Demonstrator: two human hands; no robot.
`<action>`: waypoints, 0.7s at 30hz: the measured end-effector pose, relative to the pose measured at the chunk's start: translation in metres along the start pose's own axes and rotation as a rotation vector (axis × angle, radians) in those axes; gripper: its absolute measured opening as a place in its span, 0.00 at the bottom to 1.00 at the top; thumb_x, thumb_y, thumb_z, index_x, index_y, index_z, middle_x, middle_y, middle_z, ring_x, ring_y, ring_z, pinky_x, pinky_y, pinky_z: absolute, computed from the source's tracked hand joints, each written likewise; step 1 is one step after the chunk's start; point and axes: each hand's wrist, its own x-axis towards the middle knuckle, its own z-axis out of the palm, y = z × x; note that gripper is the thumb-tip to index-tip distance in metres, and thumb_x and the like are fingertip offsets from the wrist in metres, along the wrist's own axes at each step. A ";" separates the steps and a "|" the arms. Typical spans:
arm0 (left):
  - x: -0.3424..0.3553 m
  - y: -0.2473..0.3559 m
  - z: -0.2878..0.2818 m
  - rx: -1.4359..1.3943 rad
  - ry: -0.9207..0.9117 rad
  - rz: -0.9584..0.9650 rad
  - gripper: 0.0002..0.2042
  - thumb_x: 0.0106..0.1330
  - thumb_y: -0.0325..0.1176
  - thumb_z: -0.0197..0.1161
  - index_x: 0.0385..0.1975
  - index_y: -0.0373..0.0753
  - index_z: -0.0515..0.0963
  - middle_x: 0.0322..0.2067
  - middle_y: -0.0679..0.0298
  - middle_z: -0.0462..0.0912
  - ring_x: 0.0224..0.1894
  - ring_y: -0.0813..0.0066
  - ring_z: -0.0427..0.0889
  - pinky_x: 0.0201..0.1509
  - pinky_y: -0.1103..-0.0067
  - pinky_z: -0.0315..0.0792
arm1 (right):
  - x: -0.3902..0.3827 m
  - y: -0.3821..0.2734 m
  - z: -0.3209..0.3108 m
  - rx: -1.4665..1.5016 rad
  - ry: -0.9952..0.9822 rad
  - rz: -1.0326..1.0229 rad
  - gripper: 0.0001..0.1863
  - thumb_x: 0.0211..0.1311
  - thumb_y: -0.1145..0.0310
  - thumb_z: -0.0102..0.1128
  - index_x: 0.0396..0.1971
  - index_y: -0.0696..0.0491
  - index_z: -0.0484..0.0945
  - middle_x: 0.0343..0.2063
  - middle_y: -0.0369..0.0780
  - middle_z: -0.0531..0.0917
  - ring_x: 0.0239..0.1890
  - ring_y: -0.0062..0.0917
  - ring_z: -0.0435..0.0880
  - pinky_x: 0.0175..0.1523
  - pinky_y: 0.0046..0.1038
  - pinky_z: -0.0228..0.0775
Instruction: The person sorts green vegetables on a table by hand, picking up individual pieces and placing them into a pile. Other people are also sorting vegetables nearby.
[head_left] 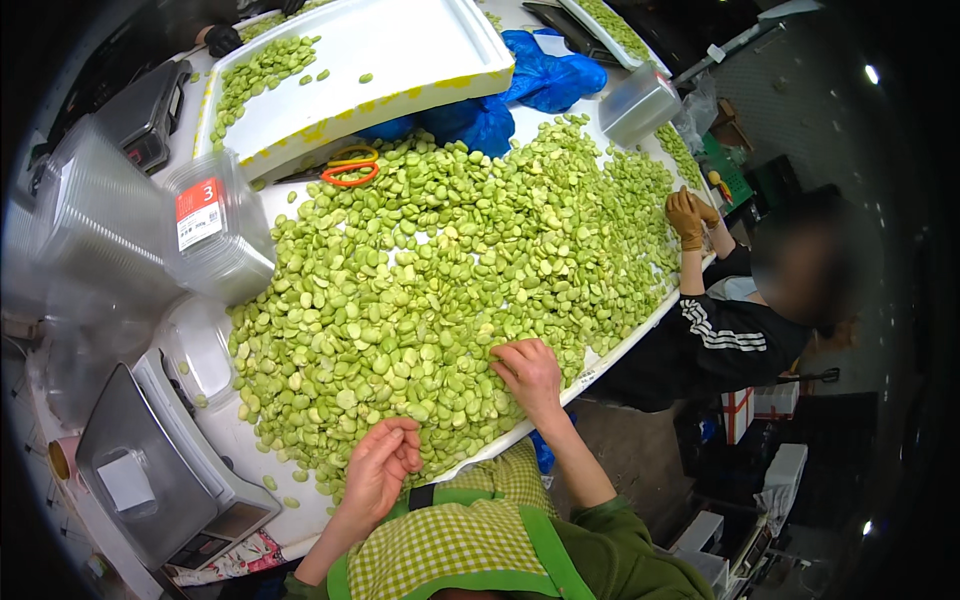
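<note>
Shelled broad beans [400, 290], pale green, lie in a wide heap across the white table. My left hand [380, 470] hovers at the heap's near edge, its fingers curled in toward the thumb; whatever they may hold is too small to make out. Farther right, my right hand [532, 378] reaches into the beans with thumb and fingertips drawn together at their surface. Any bean between those fingertips cannot be told from the ones around it.
At left stand stacked clear plastic tubs [100, 210], a labelled tub stack [215, 255] and a scale [150, 480]. Orange-handled scissors [350, 168] lie by a white foam tray [400, 45] and blue bags [550, 80]. A gloved co-worker [725, 335] works at the right edge.
</note>
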 end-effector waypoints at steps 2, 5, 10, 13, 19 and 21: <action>0.008 -0.004 0.008 0.011 0.011 -0.048 0.10 0.71 0.30 0.49 0.45 0.33 0.72 0.30 0.63 0.75 0.27 0.79 0.73 0.33 0.81 0.70 | 0.001 0.002 -0.002 0.104 0.060 0.044 0.09 0.47 0.71 0.68 0.31 0.49 0.81 0.33 0.34 0.81 0.40 0.30 0.77 0.46 0.32 0.67; 0.018 -0.018 0.008 -0.008 -0.022 -0.077 0.13 0.73 0.33 0.48 0.48 0.30 0.71 0.30 0.63 0.75 0.26 0.79 0.74 0.32 0.80 0.72 | -0.003 0.007 -0.008 0.129 0.088 0.060 0.07 0.49 0.73 0.67 0.30 0.52 0.80 0.32 0.37 0.82 0.39 0.31 0.79 0.42 0.29 0.70; 0.031 -0.033 0.017 0.040 -0.033 -0.087 0.18 0.75 0.42 0.44 0.47 0.29 0.70 0.34 0.61 0.76 0.33 0.77 0.76 0.37 0.80 0.73 | -0.012 -0.051 -0.047 0.478 0.103 0.132 0.06 0.48 0.77 0.67 0.28 0.55 0.82 0.28 0.38 0.83 0.29 0.25 0.81 0.34 0.22 0.72; 0.037 -0.041 0.027 -0.020 -0.019 -0.154 0.18 0.75 0.43 0.42 0.46 0.31 0.70 0.38 0.59 0.76 0.40 0.73 0.77 0.42 0.77 0.74 | -0.018 -0.078 -0.054 0.471 -0.014 -0.226 0.10 0.49 0.73 0.67 0.34 0.53 0.83 0.35 0.39 0.84 0.36 0.30 0.81 0.41 0.29 0.72; 0.030 -0.037 0.011 -0.035 -0.007 -0.241 0.15 0.75 0.39 0.42 0.46 0.33 0.70 0.34 0.61 0.74 0.32 0.74 0.73 0.36 0.78 0.70 | -0.022 -0.053 -0.047 0.577 -0.004 0.037 0.13 0.57 0.74 0.58 0.43 0.56 0.81 0.46 0.42 0.81 0.49 0.31 0.78 0.56 0.30 0.67; 0.017 -0.025 0.006 -0.051 -0.051 -0.217 0.14 0.74 0.37 0.44 0.46 0.33 0.70 0.33 0.61 0.73 0.30 0.75 0.71 0.33 0.79 0.68 | -0.013 -0.014 -0.045 0.394 0.120 0.334 0.16 0.65 0.69 0.50 0.50 0.57 0.77 0.51 0.47 0.78 0.55 0.39 0.74 0.60 0.32 0.64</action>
